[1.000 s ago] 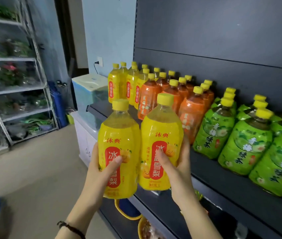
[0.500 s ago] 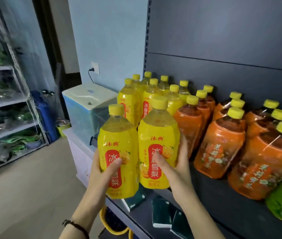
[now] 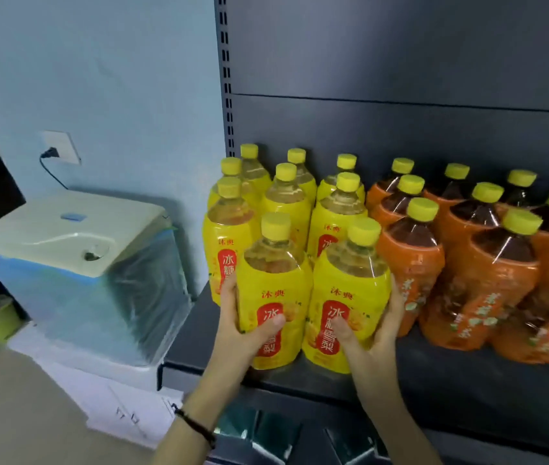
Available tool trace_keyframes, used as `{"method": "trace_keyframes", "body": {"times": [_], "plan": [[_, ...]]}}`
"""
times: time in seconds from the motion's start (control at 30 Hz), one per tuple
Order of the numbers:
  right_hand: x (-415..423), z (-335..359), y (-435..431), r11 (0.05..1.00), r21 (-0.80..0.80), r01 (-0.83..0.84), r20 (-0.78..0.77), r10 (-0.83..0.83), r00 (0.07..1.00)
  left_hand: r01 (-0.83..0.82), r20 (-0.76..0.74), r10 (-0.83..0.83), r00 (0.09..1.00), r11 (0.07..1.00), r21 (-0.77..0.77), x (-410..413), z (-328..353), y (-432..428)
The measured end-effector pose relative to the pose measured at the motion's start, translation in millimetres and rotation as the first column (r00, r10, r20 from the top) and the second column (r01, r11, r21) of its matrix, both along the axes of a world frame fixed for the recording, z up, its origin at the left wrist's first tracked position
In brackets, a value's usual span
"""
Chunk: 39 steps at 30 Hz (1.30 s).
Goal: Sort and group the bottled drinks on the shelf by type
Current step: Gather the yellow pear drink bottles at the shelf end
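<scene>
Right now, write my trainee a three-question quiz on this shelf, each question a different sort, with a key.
1. True or false: the left hand grips one yellow-labelled bottle and the right hand grips another.
2. Multiple choice: on the shelf, what stands just right of the yellow group? A green-labelled bottles; B orange-labelled bottles; C blue-labelled bottles.
3. Fill in: every bottle cap in view is ___.

Key: 1 true; 2 B; 3 yellow.
</scene>
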State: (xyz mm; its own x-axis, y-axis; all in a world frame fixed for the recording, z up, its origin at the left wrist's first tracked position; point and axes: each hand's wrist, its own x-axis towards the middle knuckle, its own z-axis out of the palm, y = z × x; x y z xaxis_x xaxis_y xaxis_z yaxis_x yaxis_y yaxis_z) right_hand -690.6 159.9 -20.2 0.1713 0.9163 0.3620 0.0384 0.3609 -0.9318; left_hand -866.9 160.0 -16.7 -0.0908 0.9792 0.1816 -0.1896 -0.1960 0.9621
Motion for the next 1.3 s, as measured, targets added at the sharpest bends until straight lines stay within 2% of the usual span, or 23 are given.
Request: {"method": "trace_keyframes", "body": {"times": [0.1, 0.2, 0.23, 0.33, 0.47, 0.53, 0.67, 0.77, 0.83, 0.97, 1.1, 1.3], "plan": [[-4, -6, 1, 0.998, -0.019, 0.058, 0.045, -0.058, 0.997, 0.053, -0.126, -0.055, 0.991, 0.998, -0.017, -13, -10, 13], [-6, -11, 1, 0.993, -0.028, 0.113, 0.118, -0.109, 0.987, -0.048, -0.369, 0.045, 0.928, 0.999, 0.002, -18, -9, 18], [-8, -12, 0, 0.987, -0.033, 0.156, 0.157, -0.149, 0.976, -0.078, -0.405, 0.08, 0.911, 0.997, 0.023, -19, -7, 17], [-8, -14, -3, 0.947, -0.014, 0.322, 0.296, -0.303, 0.906, -0.085, -0.359, 0.132, 0.924, 0.986, 0.146, -23, -4, 10], [-5, -14, -11, 0.938, 0.05, 0.342, 0.269, -0.342, 0.9, -0.092, -0.394, 0.192, 0.899, 0.961, 0.259, -31, -11, 3], [-5, -19, -15, 0.93, 0.092, 0.355, 0.257, -0.367, 0.894, -0.148, -0.462, 0.276, 0.843, 0.944, 0.293, -30, -14, 2], [-5, -22, -20, 0.915, 0.093, 0.394, 0.287, -0.403, 0.869, -0.315, -0.589, 0.485, 0.646, 0.873, 0.374, -20, -12, 12], [-7, -18, -15, 0.902, 0.093, 0.422, 0.314, -0.429, 0.847, -0.348, -0.623, 0.514, 0.59, 0.858, 0.378, -11, -8, 22], [-7, -15, -8, 0.892, 0.099, 0.442, 0.329, -0.448, 0.831, -0.343, -0.634, 0.516, 0.576, 0.856, 0.386, -7, -8, 26], [-7, -13, 0, 0.848, 0.149, 0.509, 0.479, -0.512, 0.713, -0.331, -0.636, 0.474, 0.609, 0.881, 0.34, -9, -12, 29], [-5, -11, 9, 0.874, 0.132, 0.468, 0.527, -0.462, 0.714, -0.3, -0.664, 0.486, 0.568, 0.874, 0.383, -16, -10, 36], [-5, -11, 25, 0.883, 0.127, 0.451, 0.59, -0.433, 0.682, -0.419, -0.613, 0.559, 0.558, 0.828, 0.374, -19, -6, 40]]}}
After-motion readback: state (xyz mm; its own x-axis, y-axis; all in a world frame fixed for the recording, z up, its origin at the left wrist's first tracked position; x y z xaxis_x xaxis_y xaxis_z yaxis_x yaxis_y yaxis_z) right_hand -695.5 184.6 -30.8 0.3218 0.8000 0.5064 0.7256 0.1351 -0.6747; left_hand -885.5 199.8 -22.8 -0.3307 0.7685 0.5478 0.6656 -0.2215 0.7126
